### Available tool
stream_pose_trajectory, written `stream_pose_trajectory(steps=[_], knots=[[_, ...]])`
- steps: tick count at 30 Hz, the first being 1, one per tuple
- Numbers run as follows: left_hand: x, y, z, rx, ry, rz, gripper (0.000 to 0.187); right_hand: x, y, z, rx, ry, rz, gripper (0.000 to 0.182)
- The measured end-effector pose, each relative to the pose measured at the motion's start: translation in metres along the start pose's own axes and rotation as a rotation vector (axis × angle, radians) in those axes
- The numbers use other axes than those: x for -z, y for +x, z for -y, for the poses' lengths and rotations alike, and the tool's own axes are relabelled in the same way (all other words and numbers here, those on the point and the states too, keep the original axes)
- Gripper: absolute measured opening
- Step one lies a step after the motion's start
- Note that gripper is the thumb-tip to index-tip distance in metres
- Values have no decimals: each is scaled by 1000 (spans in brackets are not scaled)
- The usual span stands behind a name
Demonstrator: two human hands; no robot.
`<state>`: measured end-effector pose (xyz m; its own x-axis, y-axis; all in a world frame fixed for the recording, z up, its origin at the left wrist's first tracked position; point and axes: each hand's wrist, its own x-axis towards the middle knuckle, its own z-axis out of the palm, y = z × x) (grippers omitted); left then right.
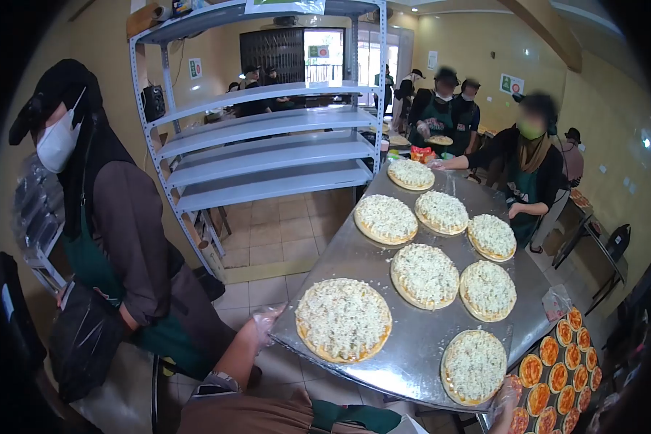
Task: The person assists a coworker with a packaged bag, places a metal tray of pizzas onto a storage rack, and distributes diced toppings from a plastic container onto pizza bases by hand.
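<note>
My left hand (267, 325), in a clear plastic glove, grips the left front corner of a wide metal tray (423, 343). My right hand (507, 399), also gloved, is at the tray's right front corner, its fingers partly hidden. Several round pizzas topped with shredded white cheese lie flat on the metal. One large pizza (343, 320) sits closest to my left hand, and another pizza (474, 367) is beside my right hand. Toward the far end is a smaller pizza (411, 174), near a co-worker's gloved hand (437, 165).
A grey metal shelf rack (271, 148) stands ahead on the left. At left, a person (123, 217) in a green apron holds a black bag (85, 336). Small sauce-topped pizza bases (550, 351) fill a surface at right. More people stand behind the far end.
</note>
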<state>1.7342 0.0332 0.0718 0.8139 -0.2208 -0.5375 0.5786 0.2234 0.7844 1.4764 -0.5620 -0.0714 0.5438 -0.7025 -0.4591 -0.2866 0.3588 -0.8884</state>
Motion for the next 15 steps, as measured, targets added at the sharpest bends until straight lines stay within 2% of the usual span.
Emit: stream_pose_trajectory(steps=[1,2,3,4,5,7,8,10,12,13,14,15], knots=[[-25,-32,-12,7,60,-110,38,-7,-8,2,1,27,11,47],[-14,-13,0,-2,59,-103,38,-16,-16,4,1,55,22,47],[17,21,16,-89,-40,-59,37,-43,-30,34,-2,79,34,46],[43,45,21,-172,-136,-20,37,-30,-25,9,-11,103,47,46],[55,60,22,-173,-139,-24,37,-26,-20,11,-21,122,63,46],[68,71,27,-211,-259,74,36,-33,-14,9,-4,145,128,46],[58,62,27,-207,-254,57,36,-42,-17,9,12,170,180,46],[19,37,12,-288,-452,66,34,-56,-33,26,-11,107,163,47],[35,58,13,-328,-491,121,35,-59,-19,18,59,-73,106,48],[46,68,13,-364,-535,185,35,-66,-46,37,66,-120,93,50],[55,75,14,-360,-537,181,35,-61,-32,23,62,-124,92,50],[62,82,13,-397,-617,35,35,-59,-9,0,23,38,168,50]])
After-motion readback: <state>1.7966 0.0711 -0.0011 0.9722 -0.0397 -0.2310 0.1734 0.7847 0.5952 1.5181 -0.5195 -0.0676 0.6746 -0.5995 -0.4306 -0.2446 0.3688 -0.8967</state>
